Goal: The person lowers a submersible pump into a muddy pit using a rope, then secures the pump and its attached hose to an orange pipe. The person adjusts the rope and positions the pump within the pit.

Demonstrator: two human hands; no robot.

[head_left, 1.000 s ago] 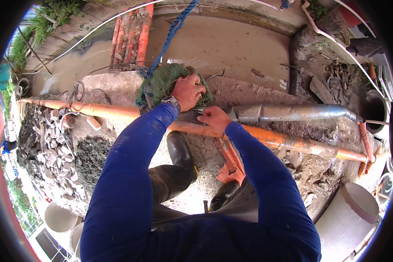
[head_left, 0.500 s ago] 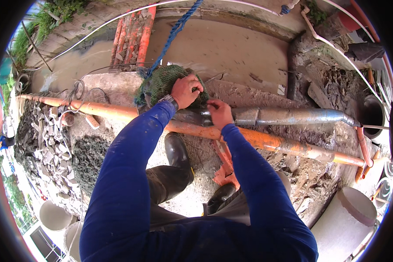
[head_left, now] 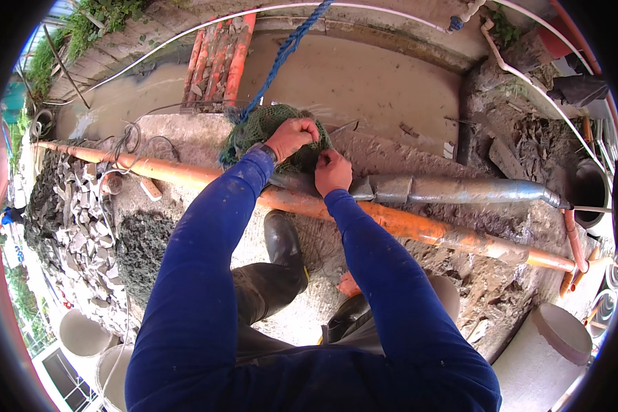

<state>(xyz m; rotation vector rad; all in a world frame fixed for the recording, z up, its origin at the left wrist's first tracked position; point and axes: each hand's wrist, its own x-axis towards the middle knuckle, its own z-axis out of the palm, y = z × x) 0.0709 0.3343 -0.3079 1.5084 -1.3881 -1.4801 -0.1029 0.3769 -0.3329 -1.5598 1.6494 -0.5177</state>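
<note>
A green mesh net (head_left: 244, 141) lies bunched on the muddy ledge, with dark contents or shadow showing inside. My left hand (head_left: 294, 137), a watch on its wrist, is closed with curled fingers on the net's upper side. Close by on the right, my right hand (head_left: 334, 172) is closed on the net's near right edge, its fingertips partly hidden. A blue rope (head_left: 281, 62) runs from the net's far side up out of view. A metallic grey pipe (head_left: 460, 189) extends rightward from beneath the net, next to my right hand.
An orange pipe (head_left: 426, 230) crosses in front of my boots (head_left: 283, 240). Muddy water (head_left: 364, 75) fills a pit beyond the ledge, with orange pipes (head_left: 237, 62) standing in it. Broken stones (head_left: 82, 233) and dark gravel (head_left: 144, 250) lie left; a concrete cylinder (head_left: 542, 350) stands right.
My right hand has moved left and up against the net, nearer my left hand, and its fingers have closed. My left hand stays on the net. The view has shifted slightly.
</note>
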